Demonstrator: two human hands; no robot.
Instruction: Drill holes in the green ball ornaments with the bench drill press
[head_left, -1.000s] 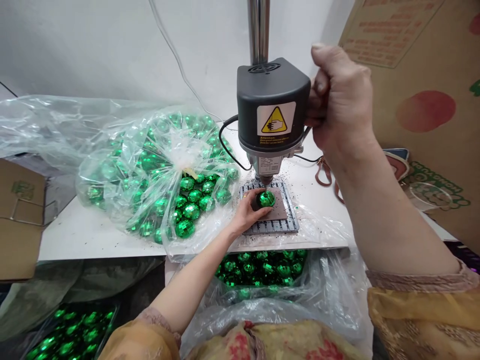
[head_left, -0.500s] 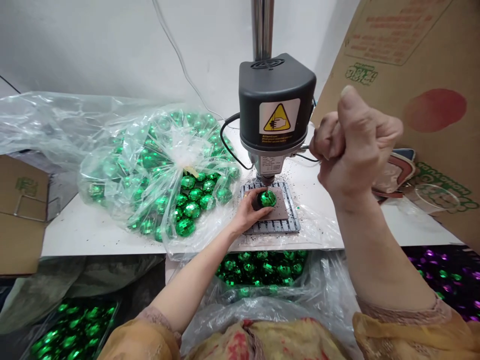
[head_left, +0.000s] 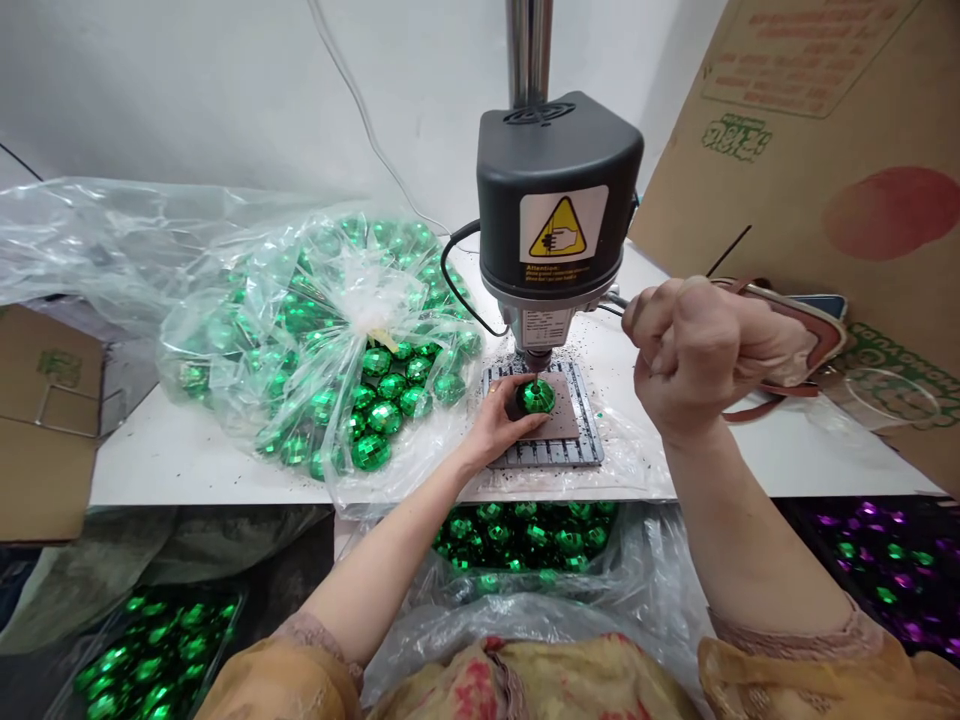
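Note:
A shiny green faceted ball [head_left: 537, 396] sits on a flat brown board [head_left: 564, 412] upon the slotted metal base [head_left: 591, 440] of a bench drill press [head_left: 559, 205]. Wrapped around the ball's left side, my left hand [head_left: 501, 420] pinches it between thumb and fingers. Directly above, the thin drill bit comes down to the ball's top; how deep it goes, I cannot tell. To the right of the drill head, my right hand [head_left: 694, 345] is closed on the press's feed lever [head_left: 616, 298], most of which the fist hides.
A clear plastic bag [head_left: 360, 290] of green balls lies left of the press. Below the table edge, more green balls [head_left: 525, 535] rest in a plastic-lined container. Cardboard boxes [head_left: 795, 160] stand at both sides. A brown-trimmed pouch [head_left: 825, 335] lies behind my right hand.
My right hand has come down with the feed lever, and a black rod now shows behind it. My left hand and the green ball stay in place under the drill.

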